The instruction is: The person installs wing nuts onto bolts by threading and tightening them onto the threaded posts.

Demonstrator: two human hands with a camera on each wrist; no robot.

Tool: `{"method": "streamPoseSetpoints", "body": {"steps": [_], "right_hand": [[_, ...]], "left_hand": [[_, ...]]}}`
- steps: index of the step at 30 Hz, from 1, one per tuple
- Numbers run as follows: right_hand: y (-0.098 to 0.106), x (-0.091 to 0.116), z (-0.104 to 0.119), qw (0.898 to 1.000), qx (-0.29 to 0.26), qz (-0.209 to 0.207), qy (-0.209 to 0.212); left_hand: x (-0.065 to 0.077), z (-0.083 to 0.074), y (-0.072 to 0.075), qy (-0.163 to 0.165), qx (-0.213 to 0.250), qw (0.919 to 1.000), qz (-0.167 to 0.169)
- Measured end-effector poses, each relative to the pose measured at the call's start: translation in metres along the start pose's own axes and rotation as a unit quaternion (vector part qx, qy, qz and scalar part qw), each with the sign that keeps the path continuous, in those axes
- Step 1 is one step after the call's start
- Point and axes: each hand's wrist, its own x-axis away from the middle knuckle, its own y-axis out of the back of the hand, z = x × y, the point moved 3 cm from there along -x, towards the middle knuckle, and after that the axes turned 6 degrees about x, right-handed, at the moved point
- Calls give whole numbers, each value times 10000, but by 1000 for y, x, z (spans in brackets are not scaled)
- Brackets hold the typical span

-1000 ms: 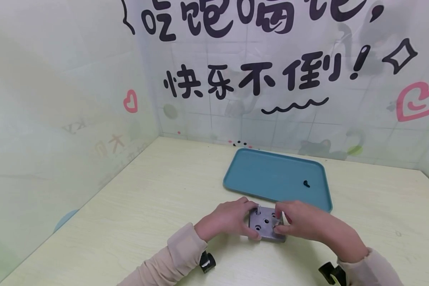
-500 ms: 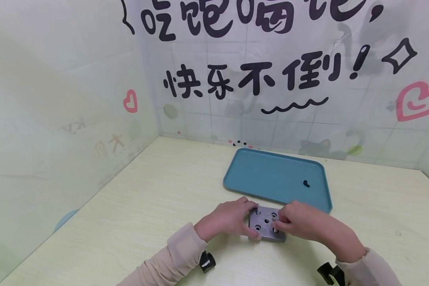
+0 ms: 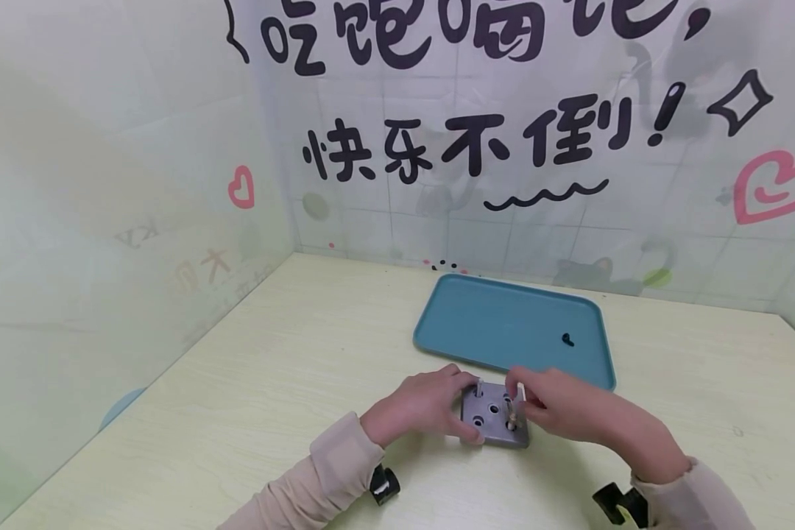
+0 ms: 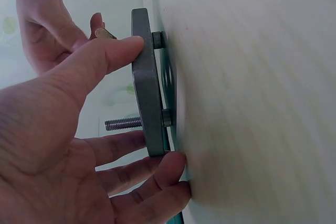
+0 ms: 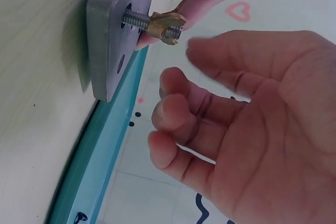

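A grey metal plate [image 3: 495, 434] with several holes is held up slightly from the table. My left hand [image 3: 424, 405] grips its left side, thumb on the near edge and fingers at the far edge. One bare threaded bolt [image 4: 123, 124] sticks out of the plate by the left fingers, its head on the underside. Another bolt [image 5: 135, 19], at the near right hole, carries a brass wing nut [image 5: 167, 26] partway along its thread. My right hand [image 5: 236, 103] is beside this wing nut, fingers loosely bent and thumb apart from it, holding nothing.
A blue tray [image 3: 503, 324] lies just behind the plate, with a small black piece [image 3: 567, 339] on its right part. The pale wooden table [image 3: 291, 353] meets printed curtains [image 3: 397, 206] at the back and left.
My right fingers were at the wing nut, twisted inward half a second ago, and have now come off it, so the wing nut shows. The left hand and plate stay in place.
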Motion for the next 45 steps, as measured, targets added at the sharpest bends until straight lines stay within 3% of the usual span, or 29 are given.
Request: {"method": "streamPoseSetpoints", "body": {"steps": [7, 22, 28, 32, 41, 45], "right_hand": [[0, -2, 2, 9993, 244, 244, 133], [-5, -3, -2, 9952, 330, 282, -880], [-6, -3, -2, 9933, 504, 229, -1013], [-6, -4, -1, 9935, 573, 205, -963], [-4, -3, -1, 9991, 358, -7, -222], [-4, -3, -1, 9996, 216, 64, -160]], "left_hand": [[-1, 1, 0, -5, 30, 10000, 22], [-1, 0, 0, 7, -27, 10000, 34], [-1, 0, 0, 22, -26, 10000, 19], [-1, 0, 0, 9, -11, 10000, 1], [-2, -2, 0, -20, -39, 10000, -8], [-1, -2, 1, 11, -75, 10000, 10]]}}
